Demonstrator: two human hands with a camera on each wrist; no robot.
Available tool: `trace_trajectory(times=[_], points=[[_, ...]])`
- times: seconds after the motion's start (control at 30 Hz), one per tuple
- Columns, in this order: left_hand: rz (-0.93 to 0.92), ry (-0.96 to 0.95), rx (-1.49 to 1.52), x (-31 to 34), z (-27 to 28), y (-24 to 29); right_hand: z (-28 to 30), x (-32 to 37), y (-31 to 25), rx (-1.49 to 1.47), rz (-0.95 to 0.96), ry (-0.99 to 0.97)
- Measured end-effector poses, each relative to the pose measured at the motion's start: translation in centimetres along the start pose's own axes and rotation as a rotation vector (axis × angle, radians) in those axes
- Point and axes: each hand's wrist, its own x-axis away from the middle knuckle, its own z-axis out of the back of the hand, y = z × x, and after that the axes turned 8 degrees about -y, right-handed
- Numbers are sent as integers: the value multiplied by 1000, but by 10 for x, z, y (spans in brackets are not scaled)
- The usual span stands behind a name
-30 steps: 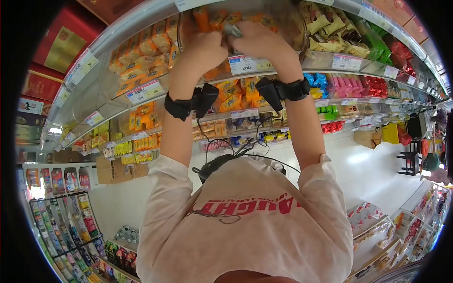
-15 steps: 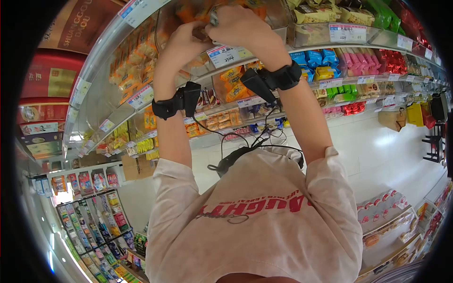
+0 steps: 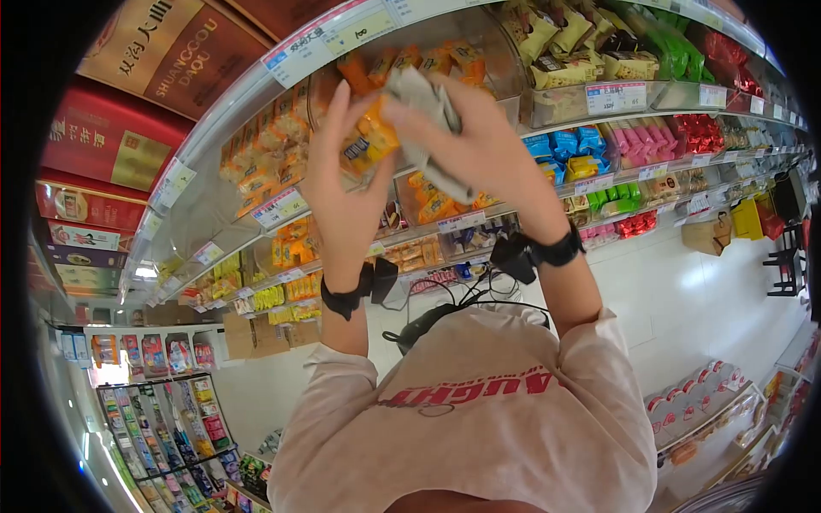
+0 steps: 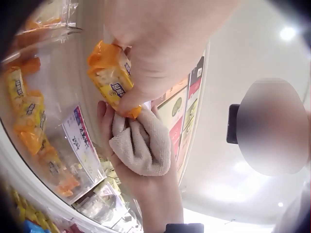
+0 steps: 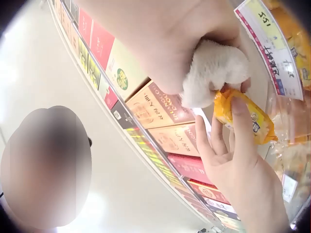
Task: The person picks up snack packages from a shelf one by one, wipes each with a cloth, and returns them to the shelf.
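Note:
An orange-and-yellow snack packet (image 3: 370,137) is pinched between the thumb and fingers of my left hand (image 3: 342,197), which the left wrist view shows from above the packet (image 4: 112,80). My right hand (image 3: 487,141) holds a folded grey-white cloth (image 3: 425,128) against its palm. In the right wrist view the cloth (image 5: 216,68) bulges from the right hand (image 5: 180,39), right beside the packet (image 5: 243,116) in the left hand (image 5: 248,170). Behind both hands is a clear bin with similar orange packets (image 3: 402,61). Whether the right fingers touch the packet is unclear.
Clear shelf bins hold wrapped snacks, with beige packets (image 3: 556,68) to the right and blue ones (image 3: 577,141) lower down. Price labels (image 3: 616,97) line the shelf edges. Red and brown boxes (image 3: 128,128) stand at the upper left. Cables hang near the person's chest.
Both hands have come out of the bin and back toward the body. The orange packet now shows in the left hand, and more of the cloth is visible in the right.

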Motion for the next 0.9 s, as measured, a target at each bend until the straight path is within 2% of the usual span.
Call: trace_trajectory(times=[0.03,0.1,0.13,0.2,0.33,0.37,0.47,0.53,0.63,0.73,0.83,0.9], points=[[-11,-25,-19,5,3,3,-3,7,-3,93,38,-23],[-38,-49,44,14,8,11,-4,20,-4,164,-17,-90],[-19,-118,34,20,13,12,-5,25,-3,204,-39,-124],[18,-252,13,31,25,11,-16,38,1,211,41,-90],[99,-281,60,45,39,9,-29,56,0,328,92,-102],[125,-261,140,51,41,3,-33,58,-3,354,101,-92],[214,-162,420,66,47,-13,-50,62,-14,10,-125,263],[296,-58,668,69,49,-11,-68,55,-17,-131,-62,170],[140,16,610,77,42,-14,-98,52,-18,-303,-44,70],[160,71,493,76,57,-23,-112,50,-18,-393,-150,-44],[344,49,565,84,71,-31,-138,56,-13,-268,-76,48],[281,64,487,86,73,-37,-141,56,-15,-154,-89,70]])
